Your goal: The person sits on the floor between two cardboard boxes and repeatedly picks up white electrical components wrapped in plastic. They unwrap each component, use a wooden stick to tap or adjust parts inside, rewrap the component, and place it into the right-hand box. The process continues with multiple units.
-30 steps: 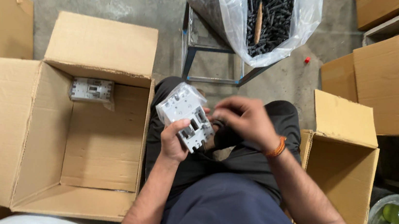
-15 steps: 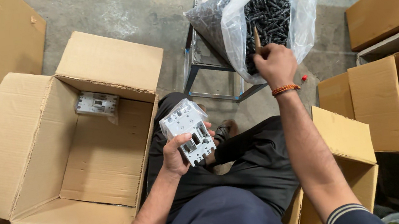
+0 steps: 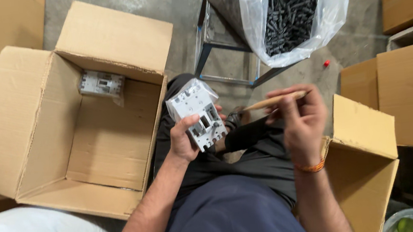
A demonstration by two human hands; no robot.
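Left hand closed around a white plastic switch unit, held face-up over the lap, partly in a clear wrapper. Right hand pinches a thin wooden stick, tip pointing left toward the unit but not touching it. Large open cardboard box to the left holds a second white unit against its far wall. Clear bag of dark small parts sits ahead on a metal stand. Smaller open box at right.

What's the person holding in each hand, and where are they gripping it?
The left hand grips a white plastic electrical unit by its lower edge. The right hand pinches a thin wooden stick at one end.
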